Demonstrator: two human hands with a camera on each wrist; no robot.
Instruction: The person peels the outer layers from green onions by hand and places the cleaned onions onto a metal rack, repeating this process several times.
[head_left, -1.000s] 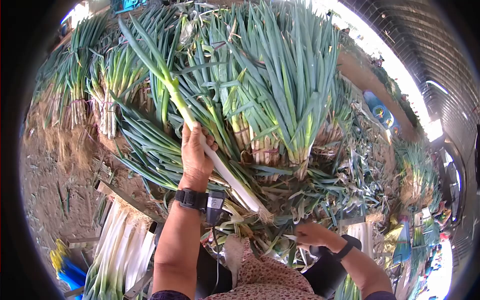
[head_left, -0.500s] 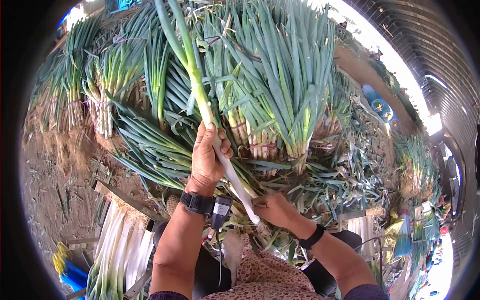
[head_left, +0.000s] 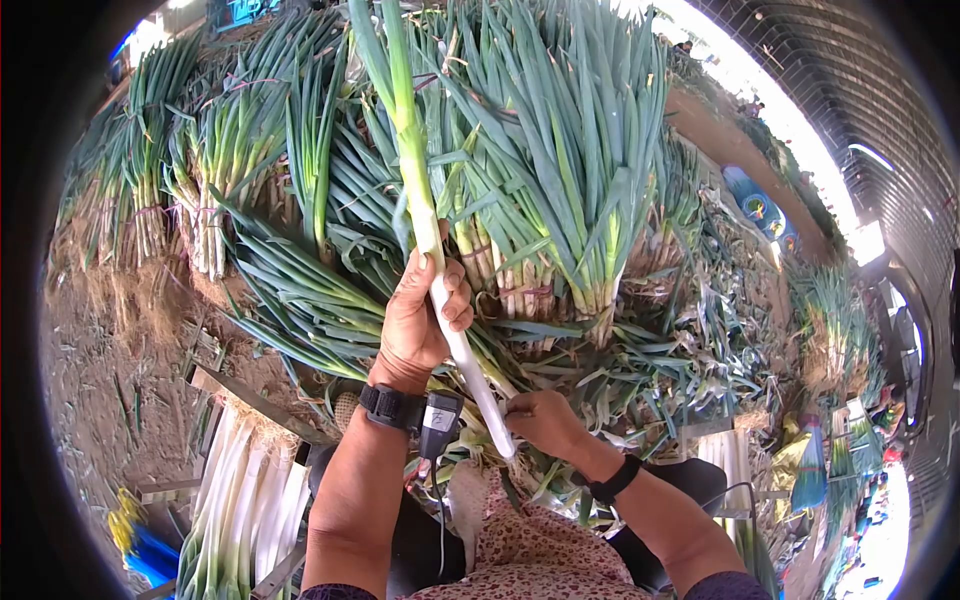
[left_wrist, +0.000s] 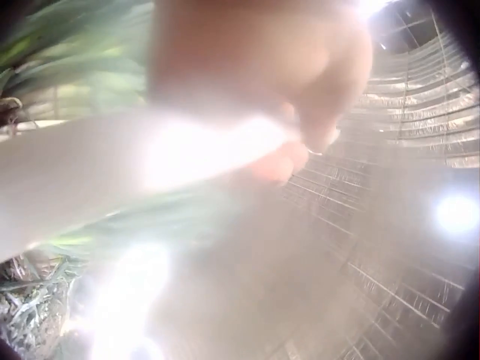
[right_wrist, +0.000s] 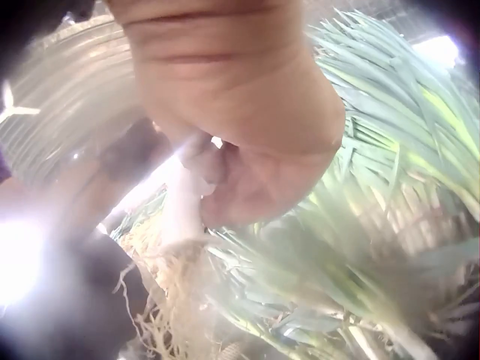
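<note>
A long green onion (head_left: 463, 350) slants across the middle of the head view, green leaves up and white stalk down. My left hand (head_left: 418, 315) grips its stalk, the thumb lying along it and the fingers curled around; the left wrist view shows the bright white stalk (left_wrist: 82, 176) under the blurred hand. Lower down, my right hand (head_left: 548, 422) has its curled fingers at the white part just above the root end. In the right wrist view, thin pale roots (right_wrist: 176, 300) hang below the stalk, and the thumb and fingers pinch at its side.
Tied bundles of green onions (head_left: 560, 200) stand behind the hands, with more bundles (head_left: 205, 215) at the left. Loose leaves (head_left: 690, 350) litter the ground. Peeled white onions (head_left: 245, 470) lie in a wooden rack (head_left: 240, 390) at the lower left.
The left hand has brought the green onion rightward and turned it more upright. The right hand has come in from the lower right to the stalk's lower end.
</note>
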